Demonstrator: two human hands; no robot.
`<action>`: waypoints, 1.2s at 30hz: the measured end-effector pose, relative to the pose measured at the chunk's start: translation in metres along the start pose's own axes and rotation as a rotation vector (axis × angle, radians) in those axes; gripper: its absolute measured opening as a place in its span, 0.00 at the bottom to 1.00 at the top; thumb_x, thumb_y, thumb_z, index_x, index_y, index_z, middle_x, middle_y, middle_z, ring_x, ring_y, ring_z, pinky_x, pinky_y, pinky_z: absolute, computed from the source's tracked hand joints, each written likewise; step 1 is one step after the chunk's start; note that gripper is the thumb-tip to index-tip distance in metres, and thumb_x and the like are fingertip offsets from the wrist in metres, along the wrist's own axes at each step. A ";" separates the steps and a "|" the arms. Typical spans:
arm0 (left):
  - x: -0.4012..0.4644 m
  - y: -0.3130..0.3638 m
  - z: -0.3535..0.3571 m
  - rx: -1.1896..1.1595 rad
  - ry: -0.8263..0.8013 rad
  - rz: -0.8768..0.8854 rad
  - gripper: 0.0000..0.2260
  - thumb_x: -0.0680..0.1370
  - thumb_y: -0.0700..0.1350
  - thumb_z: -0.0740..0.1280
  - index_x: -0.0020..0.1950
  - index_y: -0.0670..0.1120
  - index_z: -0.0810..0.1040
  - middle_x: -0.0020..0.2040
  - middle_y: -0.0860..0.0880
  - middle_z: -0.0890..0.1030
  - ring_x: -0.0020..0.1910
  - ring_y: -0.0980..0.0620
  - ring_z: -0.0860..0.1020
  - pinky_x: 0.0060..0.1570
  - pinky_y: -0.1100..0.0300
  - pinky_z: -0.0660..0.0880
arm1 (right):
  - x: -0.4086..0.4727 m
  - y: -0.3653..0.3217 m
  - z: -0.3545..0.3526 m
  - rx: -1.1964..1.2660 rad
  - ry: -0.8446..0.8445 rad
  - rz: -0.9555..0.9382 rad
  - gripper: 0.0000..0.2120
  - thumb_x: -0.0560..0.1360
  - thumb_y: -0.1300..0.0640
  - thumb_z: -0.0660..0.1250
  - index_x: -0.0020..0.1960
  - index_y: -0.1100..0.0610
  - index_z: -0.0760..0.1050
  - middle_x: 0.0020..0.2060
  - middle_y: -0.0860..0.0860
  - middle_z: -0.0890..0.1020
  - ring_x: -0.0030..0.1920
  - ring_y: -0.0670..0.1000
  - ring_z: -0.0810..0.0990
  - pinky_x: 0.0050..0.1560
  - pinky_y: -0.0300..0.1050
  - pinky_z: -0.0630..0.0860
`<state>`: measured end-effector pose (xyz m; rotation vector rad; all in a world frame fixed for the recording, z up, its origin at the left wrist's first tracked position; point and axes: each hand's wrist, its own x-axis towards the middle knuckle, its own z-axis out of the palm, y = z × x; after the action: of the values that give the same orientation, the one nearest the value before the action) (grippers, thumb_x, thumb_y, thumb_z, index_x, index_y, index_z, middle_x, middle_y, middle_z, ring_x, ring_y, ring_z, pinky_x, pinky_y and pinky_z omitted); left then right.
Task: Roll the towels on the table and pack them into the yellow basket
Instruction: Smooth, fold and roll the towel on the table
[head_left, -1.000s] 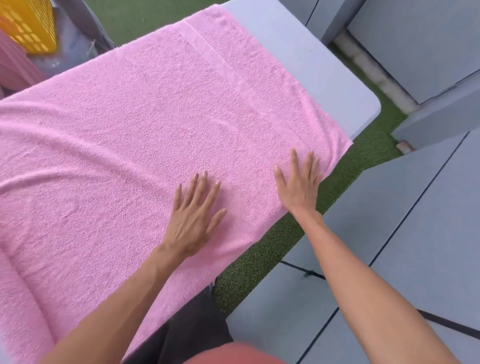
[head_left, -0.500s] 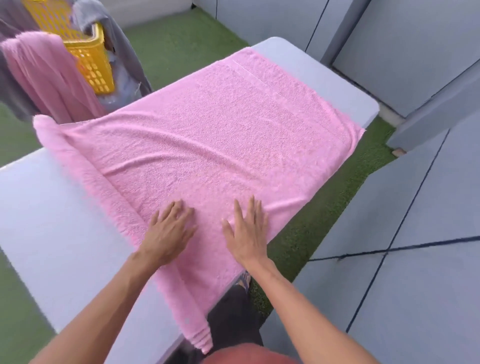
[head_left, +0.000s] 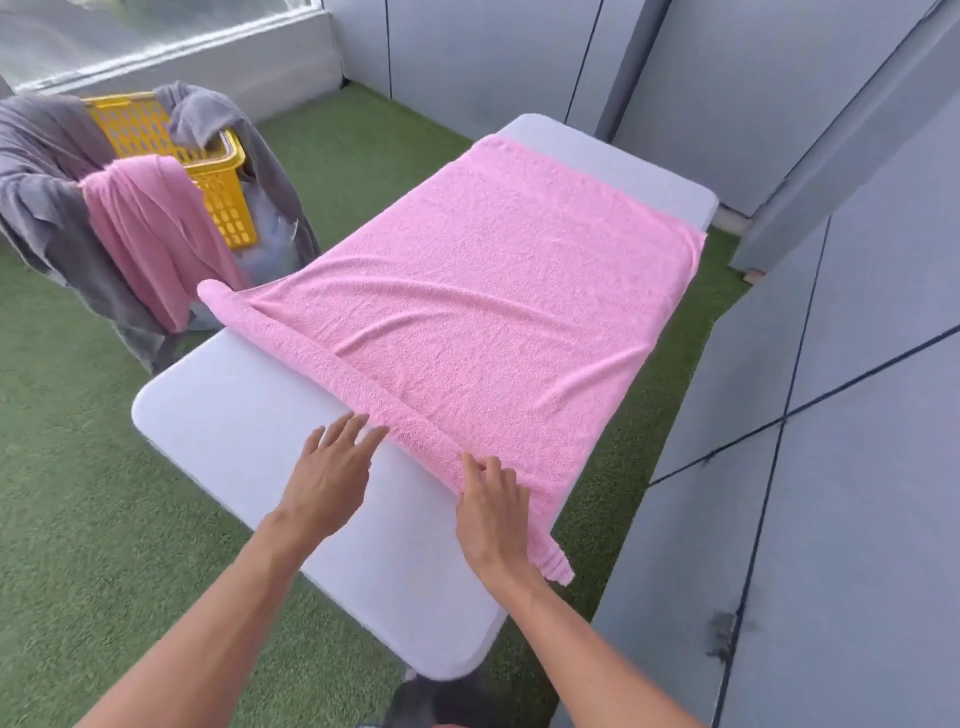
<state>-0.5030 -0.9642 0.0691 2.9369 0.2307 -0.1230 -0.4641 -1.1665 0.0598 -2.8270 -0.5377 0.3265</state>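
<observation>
— So, how much has been rolled?

— Only the near edge of the large pink terry towel (head_left: 498, 291) is rolled; most lies flat on the grey surface (head_left: 249, 431). The roll is touched by the left hand (head_left: 332, 467) and right hand (head_left: 493, 499), fingers spread.

— And packing?

— Nothing rolled is seen in the yellow plastic basket (head_left: 218, 171).

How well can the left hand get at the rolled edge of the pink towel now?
Probably yes. The left hand lies open on the white table, fingertips right at the rolled edge of the pink towel; nothing lies between them.
</observation>
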 end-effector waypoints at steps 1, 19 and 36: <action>0.001 -0.006 0.001 0.009 0.008 0.007 0.25 0.74 0.34 0.66 0.71 0.47 0.69 0.71 0.42 0.70 0.72 0.42 0.66 0.67 0.43 0.66 | -0.001 -0.003 0.002 -0.012 0.025 0.019 0.28 0.71 0.60 0.72 0.68 0.51 0.67 0.55 0.51 0.77 0.49 0.51 0.74 0.47 0.47 0.71; 0.109 -0.178 -0.010 0.170 -0.019 0.166 0.31 0.71 0.32 0.69 0.72 0.47 0.67 0.70 0.43 0.70 0.71 0.41 0.65 0.67 0.42 0.61 | 0.001 -0.029 0.044 -0.044 0.288 0.445 0.33 0.70 0.67 0.69 0.71 0.46 0.67 0.63 0.52 0.73 0.61 0.57 0.71 0.59 0.58 0.66; 0.145 -0.247 -0.040 0.068 -0.292 0.338 0.13 0.77 0.42 0.68 0.62 0.48 0.79 0.57 0.50 0.80 0.58 0.45 0.75 0.52 0.47 0.73 | -0.012 -0.008 0.001 0.147 -0.138 0.543 0.23 0.79 0.62 0.55 0.66 0.41 0.71 0.59 0.44 0.77 0.64 0.50 0.69 0.58 0.48 0.59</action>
<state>-0.3974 -0.6954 0.0483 2.9228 -0.3158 -0.5095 -0.4774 -1.1638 0.0627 -2.7690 0.2371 0.6323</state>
